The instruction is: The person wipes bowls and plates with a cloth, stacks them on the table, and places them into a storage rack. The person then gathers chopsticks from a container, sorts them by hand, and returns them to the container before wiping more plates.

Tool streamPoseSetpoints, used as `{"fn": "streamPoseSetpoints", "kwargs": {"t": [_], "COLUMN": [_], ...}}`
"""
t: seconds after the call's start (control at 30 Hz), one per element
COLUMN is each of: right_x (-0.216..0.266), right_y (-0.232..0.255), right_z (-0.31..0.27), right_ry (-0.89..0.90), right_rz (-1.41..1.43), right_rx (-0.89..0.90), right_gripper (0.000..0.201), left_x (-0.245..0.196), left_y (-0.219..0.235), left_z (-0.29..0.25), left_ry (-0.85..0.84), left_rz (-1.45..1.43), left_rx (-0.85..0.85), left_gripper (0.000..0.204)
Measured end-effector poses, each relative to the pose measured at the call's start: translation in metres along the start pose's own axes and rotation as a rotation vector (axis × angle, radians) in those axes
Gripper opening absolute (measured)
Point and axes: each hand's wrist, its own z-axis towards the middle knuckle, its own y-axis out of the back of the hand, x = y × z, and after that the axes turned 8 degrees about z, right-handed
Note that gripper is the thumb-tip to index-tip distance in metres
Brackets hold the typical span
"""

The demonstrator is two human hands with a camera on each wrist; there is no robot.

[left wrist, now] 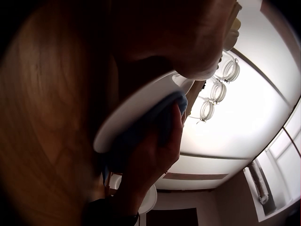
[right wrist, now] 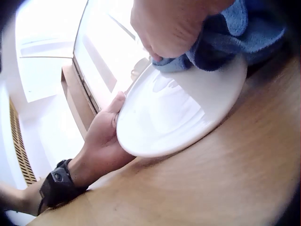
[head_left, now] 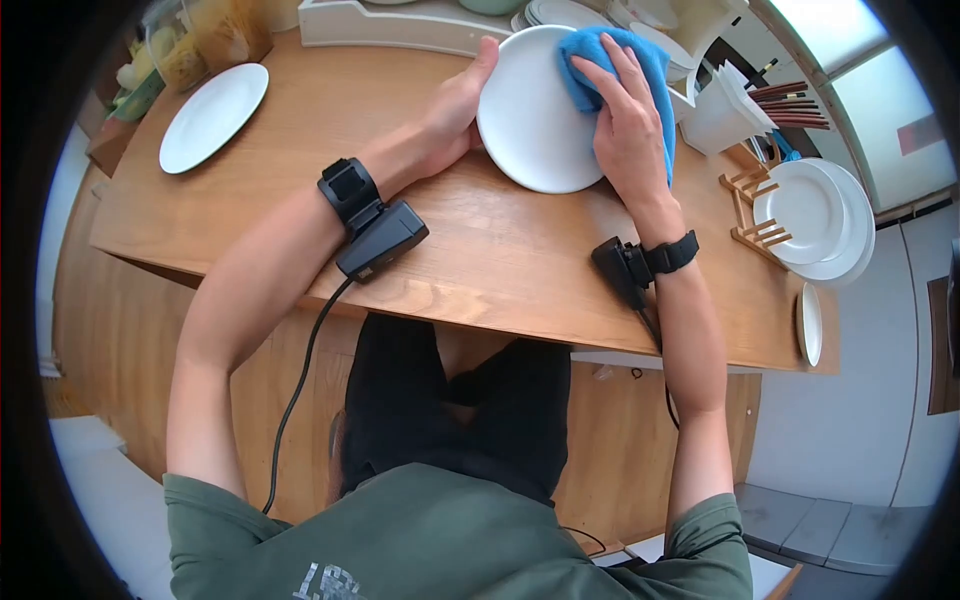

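Note:
A round white plate (head_left: 540, 110) is held tilted above the table, its rim low over the wood. My left hand (head_left: 455, 110) grips its left rim, thumb up along the edge and the other fingers hidden behind it. On the plate's upper right lies a blue cloth (head_left: 655, 75). My right hand (head_left: 632, 135) holds this cloth against the plate, several fingers spread over it. In the right wrist view the cloth (right wrist: 225, 42) bunches beneath the right hand (right wrist: 169, 28) and covers part of the plate's face.
Another white plate (head_left: 215, 118) lies at the table's left. To the right, white plates (head_left: 800, 212) stand in a wooden rack (head_left: 745, 205), near a small dish (head_left: 810, 325) and a white holder (head_left: 720, 115) of chopsticks. A white tray (head_left: 400, 30) with dishes is at the back, jars (head_left: 225, 35) back left.

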Motion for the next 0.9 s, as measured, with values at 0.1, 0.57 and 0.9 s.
{"fn": "streamPoseSetpoints", "kwargs": {"t": [0.1, 0.57, 0.9], "right_x": [-0.008, 0.034, 0.007], "right_y": [-0.001, -0.001, 0.011], "right_z": [0.002, 0.001, 0.001], "right_ry": [-0.053, 0.104, 0.151], "right_rz": [-0.029, 0.319, 0.235], "right_rx": [-0.06, 0.286, 0.318], "right_gripper": [0.048, 0.056, 0.031], "left_x": [-0.001, 0.001, 0.0], "left_y": [0.004, -0.001, 0.014], "left_z": [0.004, 0.0, 0.008], "left_ry": [0.011, 0.015, -0.163], "left_rz": [0.017, -0.116, -0.095], "left_rx": [0.01, -0.041, -0.428], "left_gripper": [0.067, 0.068, 0.067]}}
